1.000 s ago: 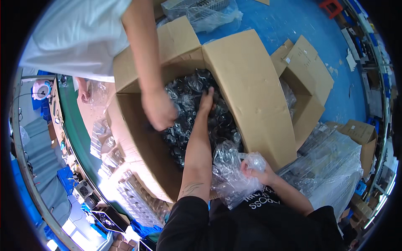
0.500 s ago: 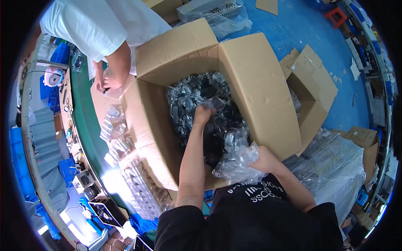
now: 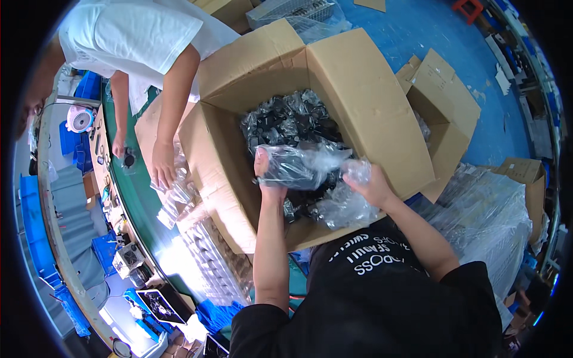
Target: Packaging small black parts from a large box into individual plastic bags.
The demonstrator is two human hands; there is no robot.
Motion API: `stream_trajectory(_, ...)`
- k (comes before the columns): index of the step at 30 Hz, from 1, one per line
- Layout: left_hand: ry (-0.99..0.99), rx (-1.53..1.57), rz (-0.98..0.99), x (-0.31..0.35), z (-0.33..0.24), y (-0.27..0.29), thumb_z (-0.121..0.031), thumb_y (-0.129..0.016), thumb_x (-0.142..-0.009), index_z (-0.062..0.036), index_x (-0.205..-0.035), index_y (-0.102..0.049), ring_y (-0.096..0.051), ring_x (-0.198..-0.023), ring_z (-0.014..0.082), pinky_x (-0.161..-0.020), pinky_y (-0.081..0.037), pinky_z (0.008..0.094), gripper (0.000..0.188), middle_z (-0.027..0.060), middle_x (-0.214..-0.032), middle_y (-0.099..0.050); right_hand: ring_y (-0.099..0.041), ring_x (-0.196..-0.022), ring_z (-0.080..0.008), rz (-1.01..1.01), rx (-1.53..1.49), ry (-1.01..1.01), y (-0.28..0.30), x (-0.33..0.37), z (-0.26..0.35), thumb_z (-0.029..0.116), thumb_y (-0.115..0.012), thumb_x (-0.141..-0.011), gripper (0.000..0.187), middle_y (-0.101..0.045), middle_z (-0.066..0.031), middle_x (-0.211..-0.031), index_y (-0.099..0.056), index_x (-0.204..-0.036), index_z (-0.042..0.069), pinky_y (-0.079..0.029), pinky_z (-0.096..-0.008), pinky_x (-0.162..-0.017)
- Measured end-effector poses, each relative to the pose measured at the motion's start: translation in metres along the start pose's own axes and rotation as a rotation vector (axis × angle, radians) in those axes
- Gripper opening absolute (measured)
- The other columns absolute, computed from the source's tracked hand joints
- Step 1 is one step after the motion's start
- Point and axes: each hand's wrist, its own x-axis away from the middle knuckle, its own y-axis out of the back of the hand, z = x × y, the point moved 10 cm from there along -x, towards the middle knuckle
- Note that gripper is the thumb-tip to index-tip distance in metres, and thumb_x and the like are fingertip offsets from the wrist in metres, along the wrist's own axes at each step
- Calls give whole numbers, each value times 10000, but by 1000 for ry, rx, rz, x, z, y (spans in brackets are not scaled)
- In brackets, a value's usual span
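A large open cardboard box stands before me, with many black parts in clear plastic inside. Over it, my left hand is closed around a black part in a clear plastic bag; the plastic hides the part's exact kind. My right hand grips bunched clear plastic at the bag's right end. More crumpled clear bags hang below the right hand at the box's near side. Whether these join the plastic in its fingers I cannot tell.
At left, a co-worker's hand touches clear-wrapped pieces beside the box; the other holds a dark round part over a green belt. A smaller open carton and a plastic-wrapped stack stand at right.
My left hand has come up from among the parts toward me with a bagged black part. My right hand has risen to meet it. The co-worker's hands have moved apart.
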Motion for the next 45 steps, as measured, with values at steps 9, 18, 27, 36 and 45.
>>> stream_trajectory(9, 163, 160, -437, 34, 54, 11, -250, -514, -898, -43, -976, -544, -565, -776, 158, -717, -467, 282, 223, 80, -890, -599, -546, -663, -143, 51, -61, 415, -35, 9, 39, 105, -656, -759, 365, -629, -59, -816, -572, -1102, 9, -449, -252, -629)
stream_trajectory(18, 86, -551, -328, 52, 52, 36, -223, -489, -880, -4, -996, -563, -567, -779, 163, -743, -464, 261, 258, 103, -905, -599, -552, -767, -159, 32, -286, -114, -25, -14, -24, 54, -641, -737, 346, -614, -74, -922, -557, -1068, 1, -449, -266, -720)
stream_trajectory(27, 256, 85, -270, 37, 63, 7, -315, -456, -916, -1, -886, -570, -535, -661, 133, -631, -441, 231, 335, 84, -810, -593, -532, -691, -150, -153, -24, 283, -6, -2, 21, 52, -614, -769, 261, -589, -48, -820, -551, -1019, 13, -446, -263, -654)
stream_trajectory(36, 379, -234, -120, -12, 95, 13, -431, -434, -928, -16, -831, -566, -484, -533, 132, -514, -406, 235, 446, 54, -644, -554, -536, -641, -172, -341, -383, 83, 25, -6, 9, 45, -589, -758, 150, -609, -58, -823, -619, -901, 12, -456, -287, -623)
stream_trajectory(45, 445, -429, -81, -25, 129, 15, -414, -511, -883, -3, -846, -569, -493, -510, 181, -498, -423, 284, 417, 77, -600, -550, -569, -761, -180, -187, 183, 18, 51, -23, 27, 6, -603, -733, 299, -613, -65, -944, -602, -1031, 3, -465, -270, -703)
